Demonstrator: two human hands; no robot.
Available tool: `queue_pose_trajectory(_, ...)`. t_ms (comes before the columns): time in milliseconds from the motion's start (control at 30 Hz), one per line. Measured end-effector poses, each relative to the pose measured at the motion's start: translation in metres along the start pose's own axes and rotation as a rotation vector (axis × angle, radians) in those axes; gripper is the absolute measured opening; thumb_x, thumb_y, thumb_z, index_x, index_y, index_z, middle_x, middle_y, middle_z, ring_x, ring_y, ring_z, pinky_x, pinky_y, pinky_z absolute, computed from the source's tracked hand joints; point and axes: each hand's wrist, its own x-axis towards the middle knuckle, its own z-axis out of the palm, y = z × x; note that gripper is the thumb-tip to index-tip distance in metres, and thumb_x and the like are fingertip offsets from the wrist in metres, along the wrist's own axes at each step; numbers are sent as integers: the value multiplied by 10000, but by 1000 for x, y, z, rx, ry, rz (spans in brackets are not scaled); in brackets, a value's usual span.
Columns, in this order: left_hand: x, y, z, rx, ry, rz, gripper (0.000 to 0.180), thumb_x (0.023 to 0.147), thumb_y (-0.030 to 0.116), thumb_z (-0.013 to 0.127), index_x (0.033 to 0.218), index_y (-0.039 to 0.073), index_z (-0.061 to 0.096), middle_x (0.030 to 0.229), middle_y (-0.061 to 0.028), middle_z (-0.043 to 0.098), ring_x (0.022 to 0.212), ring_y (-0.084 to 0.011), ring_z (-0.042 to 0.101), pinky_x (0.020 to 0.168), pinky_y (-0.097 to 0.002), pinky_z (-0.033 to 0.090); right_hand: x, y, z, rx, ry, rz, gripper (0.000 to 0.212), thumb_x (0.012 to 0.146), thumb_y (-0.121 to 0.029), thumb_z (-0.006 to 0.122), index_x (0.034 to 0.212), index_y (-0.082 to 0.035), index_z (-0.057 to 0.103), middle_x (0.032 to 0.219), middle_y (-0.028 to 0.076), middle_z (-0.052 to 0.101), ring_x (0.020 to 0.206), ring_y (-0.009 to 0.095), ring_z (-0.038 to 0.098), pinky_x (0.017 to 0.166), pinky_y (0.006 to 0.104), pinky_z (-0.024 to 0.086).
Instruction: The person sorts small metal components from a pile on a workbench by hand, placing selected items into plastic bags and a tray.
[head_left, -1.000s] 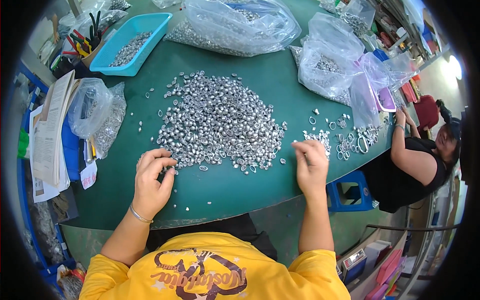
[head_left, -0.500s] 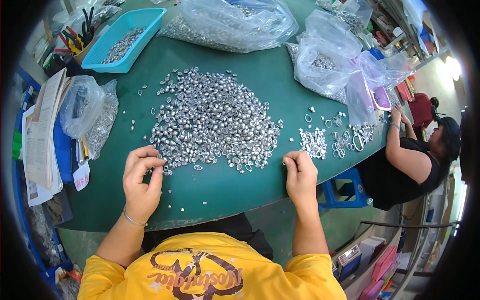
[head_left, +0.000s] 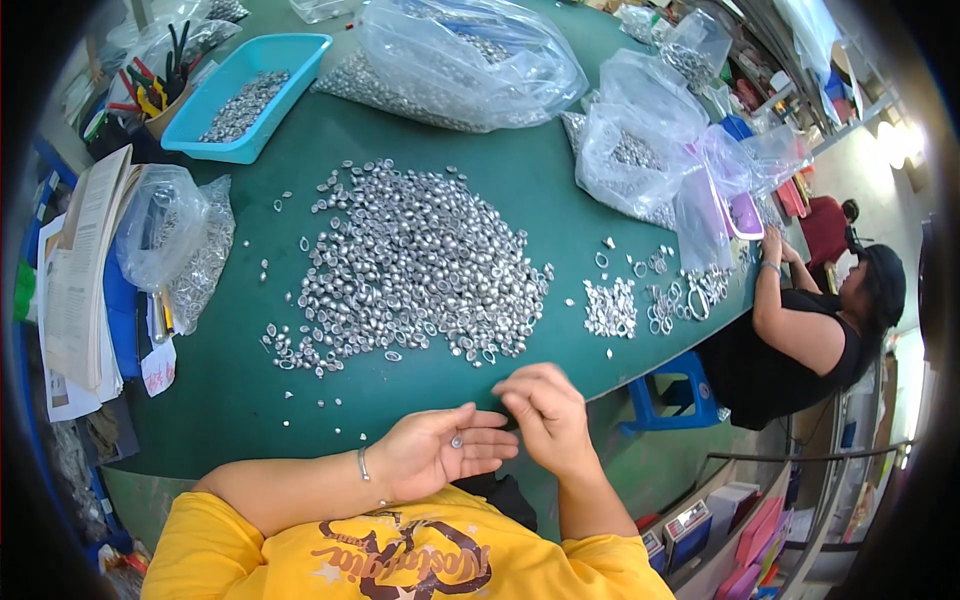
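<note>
My left hand [head_left: 425, 462] is turned palm up near the table's front edge, its fingers stretched out. On it lies one small round silver metal piece [head_left: 457, 441]. Just right of its fingertips is my right hand [head_left: 548, 420], closed with the fingers curled toward the thumb; whatever they may hold is hidden. Beyond both hands spreads a large heap of small silver metal pieces [head_left: 420, 265], many of them oval and cup-like. A looser cluster of pieces [head_left: 310, 352] trails off at the heap's near left corner.
Flatter silver pieces [head_left: 610, 308] and ring-shaped parts [head_left: 665, 308] lie to the right. A blue basket [head_left: 175, 140], plastic bags of parts [head_left: 470, 65], and stacked papers [head_left: 85, 290] surround the heap. A co-worker [head_left: 810, 335] sits at the right, near a blue stool [head_left: 685, 395].
My left hand has left the heap's near left edge, come back toward my body and turned palm up. The right hand has moved left and nearer to it. The view has shifted slightly.
</note>
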Motion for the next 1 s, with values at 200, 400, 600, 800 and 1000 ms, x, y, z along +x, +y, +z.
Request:
queue_pose_trajectory(200,0,1,-10,73,-51,7,285,888,34,369,1134,-70,470,1116,-181,538,1043,-251,537,894,-336,435,18,17,16,-491,78,-47,329,697,72,532,1011,-10,587,1063,127,548,908,307,511,796,366,428)
queue_pose_trajectory(400,1,-2,-11,22,-78,-9,303,881,27,384,1149,-101,442,1148,-200,516,1059,-255,536,906,-324,438,26,13,22,-272,-143,-205,351,661,77,525,985,-30,609,1044,105,571,893,288,529,793,351,444)
queue_pose_trajectory(600,2,-4,-10,31,-61,31,338,890,31,384,1199,-105,379,1186,-219,481,1100,-259,503,926,-314,422,40,24,21,-279,145,-1,185,701,56,618,871,-16,623,835,107,576,754,250,558,630,318,463)
queue_pose_trajectory(800,3,-3,-10,34,-55,35,315,895,41,389,1176,-100,407,1147,-210,506,1069,-249,523,913,-310,432,52,29,27,-344,88,-9,179,687,52,647,854,-9,624,796,97,567,698,217,559,599,284,456)
queue_pose_trajectory(1000,2,-3,-9,53,-26,37,296,897,58,404,1147,-97,436,1108,-202,531,1036,-241,544,901,-312,441,43,30,19,133,169,187,122,703,74,646,811,25,617,841,74,592,694,124,564,597,213,455)
